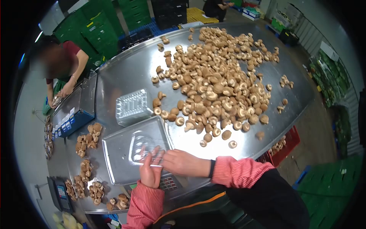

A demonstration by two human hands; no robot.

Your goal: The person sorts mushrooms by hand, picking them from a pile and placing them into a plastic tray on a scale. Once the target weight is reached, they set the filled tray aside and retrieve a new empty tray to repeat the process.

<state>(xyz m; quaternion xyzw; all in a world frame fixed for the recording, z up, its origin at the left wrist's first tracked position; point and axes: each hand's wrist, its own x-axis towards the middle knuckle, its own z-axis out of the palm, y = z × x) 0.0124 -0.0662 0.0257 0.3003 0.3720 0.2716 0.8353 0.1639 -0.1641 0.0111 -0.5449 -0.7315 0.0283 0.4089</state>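
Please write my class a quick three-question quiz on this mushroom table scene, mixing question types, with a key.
1. Multiple choice: what are the person's left hand and right hand handling?
A) A mushroom
B) A clear plastic tray
C) A knife

2. True or false: every mushroom in view is on the table.

3. Short answer: which is nearer the hands, the clear ridged containers or the blue box?

Key:
1. B
2. False; some mushrooms are in the red crate, lower than the metal table.
3. The clear ridged containers.
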